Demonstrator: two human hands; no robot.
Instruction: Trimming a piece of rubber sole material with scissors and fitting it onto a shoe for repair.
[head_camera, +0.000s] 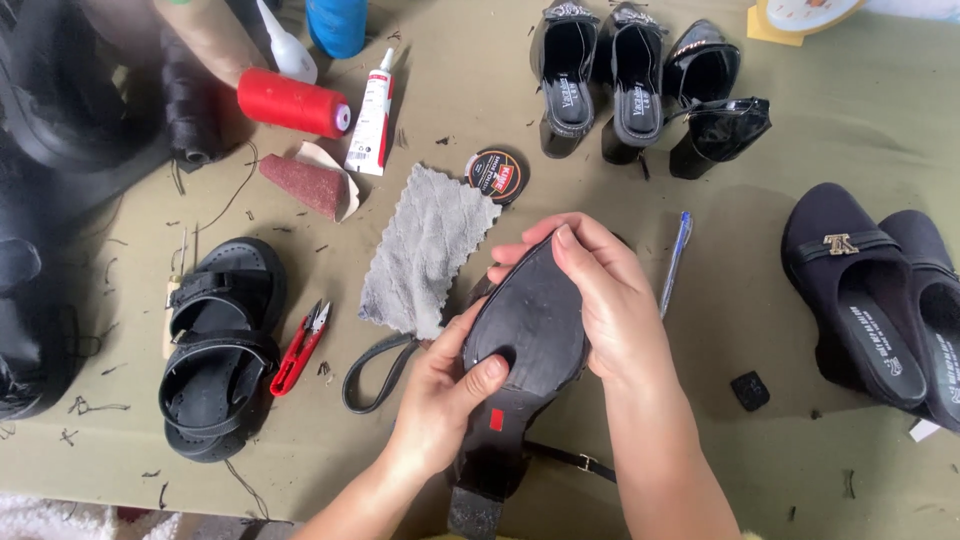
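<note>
— Two hands on one shoe, then?

— Yes. Black high-heeled shoe (525, 330) turned sole-up at the middle of the near edge, block heel pointing toward the body. Left hand (440, 400) curled shut around the sole's near side, thumb pressed flat on the rubber. Right hand (605, 300) wrapped over the toe end, fingers closed on its rim. Small red square tag on the shank, thin buckled strap trailing to the right.

— Packages and labels?

— Round black tin with a red and white label (497, 174) just above the shoe. White glue tube with red print (372, 118) lying upright-slanted further left, touching nothing. Red thread spool (292, 102) beside it, blue spool (336, 24) at the top edge.

— Room to move?

— Open olive cloth table (800, 470) to the right of the forearms, only a small black square block (750, 390) there. Left side tighter: black strapped sandal (215, 345), red thread snips (298, 350), loose black strap loop (378, 372).

— Textures?

— Grey fuzzy rag with pinked edges (425, 250) touching the tin's side. Reddish sandpaper cone (310, 182), gritty. Glossy black heeled mules (600, 75) at the top, matte black loafers with a gold buckle (870, 290) at right. Blue ballpoint pen (676, 258) just beside the right hand.
</note>
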